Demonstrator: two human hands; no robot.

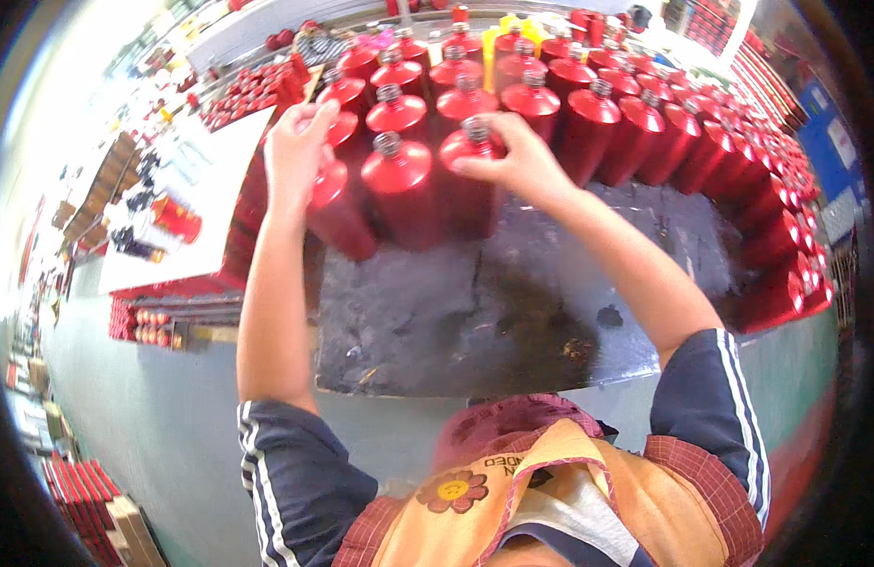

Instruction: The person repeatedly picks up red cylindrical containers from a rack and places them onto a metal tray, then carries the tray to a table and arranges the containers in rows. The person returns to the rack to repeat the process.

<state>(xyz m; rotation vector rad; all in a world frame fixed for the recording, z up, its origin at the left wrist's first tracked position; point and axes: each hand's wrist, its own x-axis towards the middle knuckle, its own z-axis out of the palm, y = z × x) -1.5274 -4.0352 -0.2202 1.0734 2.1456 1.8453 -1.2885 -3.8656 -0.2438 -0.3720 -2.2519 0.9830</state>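
Red bottles with narrow threaded necks stand in rows along the far side of a dark table (437, 350). My left hand (298, 156) is closed at the top of the leftmost front bottle (338, 213), whose neck is hidden behind my fingers. My right hand (527, 161) grips another red bottle (470, 194) by its shoulder, thumb in front and fingers behind the neck. Between my hands stands a third red bottle (399, 184), upright and untouched by either hand.
More red bottles (635, 132) curve round the table's far and right sides. To the left is a white-topped surface (220, 189) with small items and a red object (177, 219). Yellow items (508, 42) show among the back bottles. Blue bins (824, 123) stand far right.
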